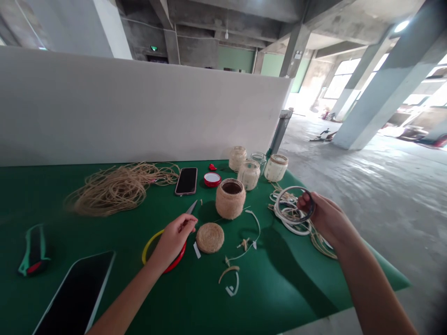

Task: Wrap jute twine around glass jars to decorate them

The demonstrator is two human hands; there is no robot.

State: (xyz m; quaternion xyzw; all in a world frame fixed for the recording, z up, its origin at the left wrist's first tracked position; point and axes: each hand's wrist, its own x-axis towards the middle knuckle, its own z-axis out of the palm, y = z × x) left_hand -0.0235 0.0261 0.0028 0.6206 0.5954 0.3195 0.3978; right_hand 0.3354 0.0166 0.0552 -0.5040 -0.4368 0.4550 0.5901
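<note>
My right hand grips a thin roll of tape by its right edge, above coils of white and tan cord. My left hand is closed with the fingertips pinched together; whatever they hold is too small to make out. Beneath it lie scissors with red and yellow handles, the blade tip pointing away. Right of that hand is a flat coiled twine disc. Behind the disc stands a jar wrapped in tan twine, upright and uncovered.
Several glass jars stand at the back right, near a red-rimmed lid. A twine heap and a phone lie at the back. Front left are a larger dark-screened device and a green cutter. Tape scraps lie in front.
</note>
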